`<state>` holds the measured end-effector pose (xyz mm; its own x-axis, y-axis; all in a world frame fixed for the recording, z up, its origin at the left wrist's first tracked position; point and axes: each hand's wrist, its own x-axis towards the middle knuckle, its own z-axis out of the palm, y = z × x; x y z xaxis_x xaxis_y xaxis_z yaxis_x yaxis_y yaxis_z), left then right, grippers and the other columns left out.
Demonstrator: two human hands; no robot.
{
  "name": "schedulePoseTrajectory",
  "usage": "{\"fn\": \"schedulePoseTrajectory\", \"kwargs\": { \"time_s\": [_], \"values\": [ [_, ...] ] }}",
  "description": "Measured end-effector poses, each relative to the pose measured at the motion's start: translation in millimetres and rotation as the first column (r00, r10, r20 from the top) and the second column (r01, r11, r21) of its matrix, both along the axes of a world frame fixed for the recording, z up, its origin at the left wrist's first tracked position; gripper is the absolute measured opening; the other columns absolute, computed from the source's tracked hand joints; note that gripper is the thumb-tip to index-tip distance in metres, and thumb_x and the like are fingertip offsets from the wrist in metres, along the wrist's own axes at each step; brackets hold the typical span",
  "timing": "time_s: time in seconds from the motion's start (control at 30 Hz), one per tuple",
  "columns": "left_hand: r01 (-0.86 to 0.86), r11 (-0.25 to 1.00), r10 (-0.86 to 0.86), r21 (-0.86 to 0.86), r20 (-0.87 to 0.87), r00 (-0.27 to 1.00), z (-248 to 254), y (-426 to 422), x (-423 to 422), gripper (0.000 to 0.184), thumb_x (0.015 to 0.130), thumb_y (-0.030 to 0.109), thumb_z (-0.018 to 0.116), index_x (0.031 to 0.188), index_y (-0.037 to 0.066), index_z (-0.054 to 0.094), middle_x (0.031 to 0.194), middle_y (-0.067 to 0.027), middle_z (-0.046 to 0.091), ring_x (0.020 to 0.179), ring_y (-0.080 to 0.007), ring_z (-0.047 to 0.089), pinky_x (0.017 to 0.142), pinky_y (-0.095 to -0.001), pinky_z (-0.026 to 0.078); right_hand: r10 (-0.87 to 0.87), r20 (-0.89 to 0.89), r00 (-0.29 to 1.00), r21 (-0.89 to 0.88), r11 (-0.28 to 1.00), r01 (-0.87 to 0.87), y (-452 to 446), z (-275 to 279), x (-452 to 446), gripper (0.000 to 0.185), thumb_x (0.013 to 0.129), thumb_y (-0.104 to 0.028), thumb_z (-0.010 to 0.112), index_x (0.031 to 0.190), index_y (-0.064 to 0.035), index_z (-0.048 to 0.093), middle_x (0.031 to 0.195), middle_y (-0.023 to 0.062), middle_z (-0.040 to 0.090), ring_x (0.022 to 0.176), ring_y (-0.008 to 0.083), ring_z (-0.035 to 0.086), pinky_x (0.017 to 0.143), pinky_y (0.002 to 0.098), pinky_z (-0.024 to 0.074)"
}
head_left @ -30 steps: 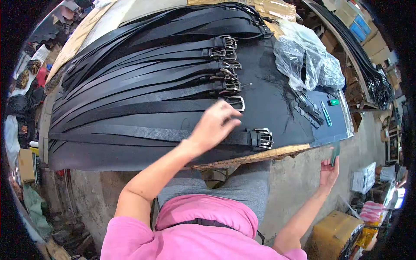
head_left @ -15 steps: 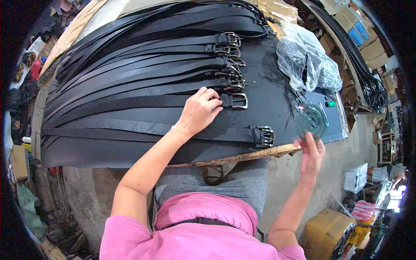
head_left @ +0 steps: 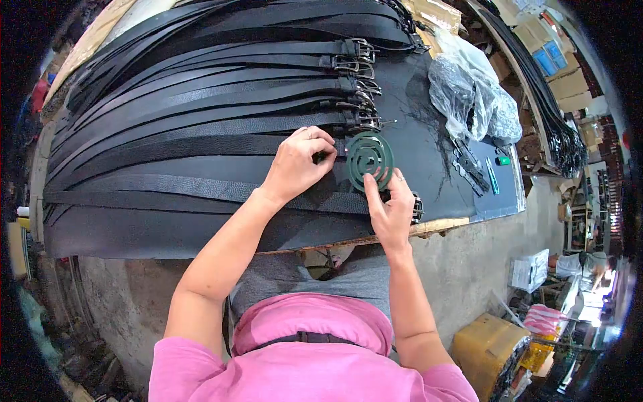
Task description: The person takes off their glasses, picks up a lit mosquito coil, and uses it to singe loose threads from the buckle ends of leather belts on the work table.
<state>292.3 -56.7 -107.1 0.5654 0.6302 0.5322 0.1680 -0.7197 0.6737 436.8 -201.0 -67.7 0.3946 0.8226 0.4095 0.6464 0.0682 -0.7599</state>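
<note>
My right hand (head_left: 390, 208) pinches a dark green spiral mosquito coil (head_left: 352, 166) by its lower edge, holding it upright over the black belts. Beside it, my left hand (head_left: 298, 164) is closed, fingers curled, on a black leather belt (head_left: 228, 145) near its buckle end. The coil hides that belt's buckle. Nearer me lies another belt (head_left: 221, 189), its metal buckle (head_left: 418, 208) partly behind my right hand. Several more belts fan out beyond, with buckles (head_left: 365, 50) towards the right.
A clear plastic bag (head_left: 469, 87) lies at the table's right, above loose black threads (head_left: 434, 144). Dark metal tools (head_left: 469, 167), a teal pen-like tool (head_left: 493, 177) and a small green item (head_left: 503, 161) sit near the right edge. Another rack of belts (head_left: 536, 87) stands beyond.
My right hand has brought the coil leftward from the table's right edge to beside my left hand. My left hand stays at the belt, a little further left in view.
</note>
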Motion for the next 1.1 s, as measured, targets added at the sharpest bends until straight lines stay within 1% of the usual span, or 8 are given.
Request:
{"fn": "schedulePoseTrajectory", "kwargs": {
  "time_s": [0.23, 0.43, 0.63, 0.67, 0.77, 0.87, 0.97, 1.1],
  "values": [
    [-0.001, 1.000, 0.001, -0.011, 0.001, 1.000, 1.5, -1.0, -0.4, 0.012, 0.075, 0.004, 0.077, 0.086, 0.002, 0.071, 0.097, -0.0098, 0.071, 0.094, -0.0275, 0.068, 0.086, -0.0362, 0.053, 0.031, 0.045, 0.999, -0.044, 0.999, -0.029, 2.1, -1.5, -0.5, 0.009, 0.088, -0.002, 0.065, 0.097, 0.0017, 0.064, 0.091, 0.0176, 0.064, 0.082, 0.0344, 0.062, 0.072, 0.0409, 0.0477],
    [0.002, 1.000, -0.002, -0.006, 0.012, 1.000, 2.2, -1.6, 0.2, 0.012, 0.075, 0.004, 0.077, 0.085, 0.002, 0.071, 0.095, -0.0097, 0.071, 0.092, -0.0270, 0.067, 0.085, -0.0364, 0.053, 0.046, 0.060, 0.997, -0.062, 0.997, -0.042, 2.7, -6.1, 1.4, 0.009, 0.088, -0.004, 0.066, 0.094, 0.0009, 0.064, 0.091, 0.0179, 0.062, 0.081, 0.0363, 0.060, 0.071, 0.0431, 0.0459],
    [0.001, 1.000, -0.001, -0.016, 0.006, 1.000, 3.3, -1.4, 0.0, 0.011, 0.075, 0.003, 0.077, 0.083, 0.002, 0.069, 0.096, -0.0102, 0.071, 0.093, -0.0275, 0.067, 0.086, -0.0368, 0.052, 0.027, 0.092, 0.995, -0.072, 0.997, -0.021, 2.7, -9.3, 1.0, 0.008, 0.088, -0.003, 0.065, 0.095, 0.0003, 0.065, 0.091, 0.0176, 0.063, 0.083, 0.0351, 0.061, 0.072, 0.0419, 0.0464],
    [0.004, 1.000, -0.004, -0.027, 0.006, 1.000, 3.0, -1.1, 0.0, 0.011, 0.075, 0.003, 0.076, 0.083, 0.002, 0.069, 0.096, -0.0105, 0.071, 0.094, -0.0278, 0.067, 0.086, -0.0371, 0.052, 0.024, 0.059, 0.998, -0.066, 0.998, -0.020, 2.5, -7.0, 0.5, 0.008, 0.088, -0.003, 0.065, 0.096, 0.0005, 0.065, 0.092, 0.0173, 0.064, 0.083, 0.0343, 0.061, 0.073, 0.0410, 0.0466],
    [-0.044, 0.997, 0.043, 0.065, 0.011, 0.999, 1.8, 0.8, 0.5, 0.017, 0.074, 0.004, 0.077, 0.088, 0.002, 0.067, 0.102, -0.0116, 0.069, 0.100, -0.0296, 0.065, 0.090, -0.0384, 0.051, -0.007, -0.025, 1.000, -0.042, 0.999, 0.006, 0.0, 0.5, 0.6, 0.008, 0.089, -0.002, 0.064, 0.096, 0.0009, 0.065, 0.093, 0.0163, 0.065, 0.084, 0.0316, 0.061, 0.074, 0.0383, 0.0471],
    [-0.014, 0.998, 0.020, 0.058, -0.115, 0.993, 7.9, -2.3, -1.5, 0.027, 0.072, 0.007, 0.079, 0.095, 0.002, 0.065, 0.105, -0.0118, 0.066, 0.104, -0.0309, 0.062, 0.093, -0.0399, 0.048, -0.062, -0.080, 0.995, 0.000, 0.998, 0.062, -2.9, 5.1, 4.8, 0.007, 0.091, -0.002, 0.064, 0.096, 0.0011, 0.065, 0.093, 0.0149, 0.065, 0.084, 0.0286, 0.062, 0.074, 0.0361, 0.0470],
    [-0.024, 1.000, 0.025, 0.012, -0.124, 0.992, 13.3, -6.0, -0.2, 0.034, 0.071, 0.012, 0.082, 0.098, 0.002, 0.064, 0.102, -0.0112, 0.064, 0.103, -0.0309, 0.060, 0.093, -0.0407, 0.047, -0.105, -0.127, 0.986, 0.023, 0.994, 0.108, -7.0, 6.2, 10.3, 0.006, 0.092, -0.003, 0.063, 0.096, 0.0008, 0.065, 0.091, 0.0127, 0.064, 0.082, 0.0257, 0.061, 0.074, 0.0351, 0.0465],
    [0.022, 0.998, -0.031, -0.065, -0.141, 0.989, 14.5, -3.9, -1.3, 0.033, 0.074, 0.017, 0.082, 0.099, 0.002, 0.066, 0.099, -0.0113, 0.063, 0.102, -0.0308, 0.058, 0.091, -0.0400, 0.048, -0.149, -0.172, 0.974, 0.029, 0.987, 0.156, -7.1, -2.8, 15.1, 0.007, 0.093, -0.004, 0.063, 0.096, 0.0013, 0.064, 0.089, 0.0124, 0.063, 0.080, 0.0258, 0.060, 0.072, 0.0354, 0.0462]
  ]
}}
